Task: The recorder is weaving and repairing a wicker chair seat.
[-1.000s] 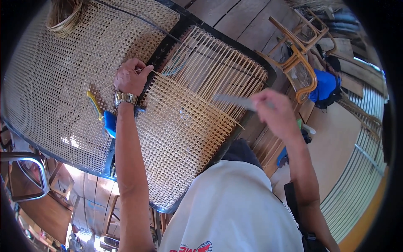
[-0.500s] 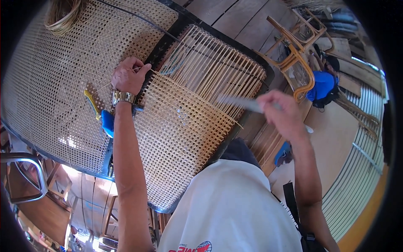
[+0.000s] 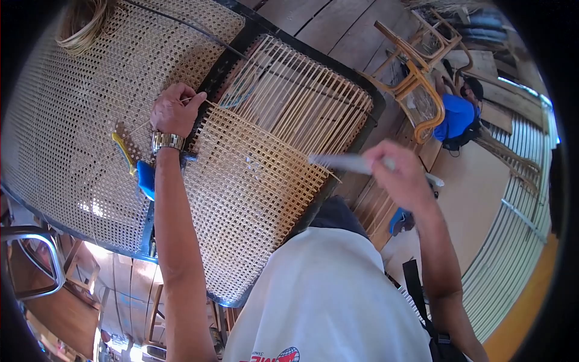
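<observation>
Left hand [image 3: 176,110]: fingers pinched on strand [image 3: 272,139] along the weave's [image 3: 256,175] unfinished edge, presumably keeping it taut; right hand [image 3: 399,175]: fingers wrapped round one end of blurred flat tool [image 3: 345,162], apparently leaving its length free.

A half-woven cane panel [image 3: 265,175], cane coil [image 3: 84,42] and chair frame [image 3: 415,75] show a workshop.

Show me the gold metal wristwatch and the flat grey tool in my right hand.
Gold metal wristwatch [image 3: 168,141]: head view, on its band.
Flat grey tool [image 3: 344,161]: head view, its blurred middle.
</observation>
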{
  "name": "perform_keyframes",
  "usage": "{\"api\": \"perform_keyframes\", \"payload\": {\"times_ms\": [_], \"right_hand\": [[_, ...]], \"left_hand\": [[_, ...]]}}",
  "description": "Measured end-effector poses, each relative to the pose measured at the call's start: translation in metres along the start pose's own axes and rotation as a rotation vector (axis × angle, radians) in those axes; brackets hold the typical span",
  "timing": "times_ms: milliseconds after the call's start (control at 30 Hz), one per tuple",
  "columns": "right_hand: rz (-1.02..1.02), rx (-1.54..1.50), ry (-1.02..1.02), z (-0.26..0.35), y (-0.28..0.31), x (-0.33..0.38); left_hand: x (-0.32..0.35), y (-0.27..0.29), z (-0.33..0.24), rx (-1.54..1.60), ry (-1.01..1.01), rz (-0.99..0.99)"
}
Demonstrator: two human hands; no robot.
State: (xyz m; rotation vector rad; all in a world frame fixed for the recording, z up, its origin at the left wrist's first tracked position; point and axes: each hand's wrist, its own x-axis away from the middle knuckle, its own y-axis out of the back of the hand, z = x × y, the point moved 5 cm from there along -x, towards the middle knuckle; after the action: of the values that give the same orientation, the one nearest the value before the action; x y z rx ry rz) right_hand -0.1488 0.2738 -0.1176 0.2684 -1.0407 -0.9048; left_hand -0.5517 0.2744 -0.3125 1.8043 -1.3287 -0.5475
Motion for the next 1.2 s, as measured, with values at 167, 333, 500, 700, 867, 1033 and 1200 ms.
{"api": "perform_keyframes", "payload": {"times_ms": [167, 333, 500, 700, 867, 1033, 1200], "right_hand": [[-0.159, 0.151, 0.172, 0.001, 0.005, 0.005], [-0.302, -0.041, -0.075, -0.004, 0.012, 0.009], [0.046, 0.045, 0.064, 0.007, -0.018, 0.015], [-0.180, 0.015, 0.073, -0.005, -0.009, 0.001], [-0.269, -0.007, 0.061, 0.008, 0.009, 0.005], [-0.266, 0.016, 0.121, 0.008, -0.007, 0.009], [-0.191, -0.054, -0.009, 0.010, -0.004, 0.003]], "left_hand": [[-0.001, -0.001, 0.001, 0.019, -0.003, 0.008], [0.000, 0.001, -0.002, -0.006, -0.016, 0.009], [-0.001, 0.001, -0.002, 0.007, 0.016, 0.025], [-0.002, -0.003, -0.004, 0.037, -0.018, 0.010], [-0.002, -0.001, 0.001, -0.036, 0.000, 0.022], [-0.001, -0.004, 0.004, 0.026, 0.016, 0.047], [-0.001, -0.002, -0.003, -0.002, 0.018, 0.033]]}}
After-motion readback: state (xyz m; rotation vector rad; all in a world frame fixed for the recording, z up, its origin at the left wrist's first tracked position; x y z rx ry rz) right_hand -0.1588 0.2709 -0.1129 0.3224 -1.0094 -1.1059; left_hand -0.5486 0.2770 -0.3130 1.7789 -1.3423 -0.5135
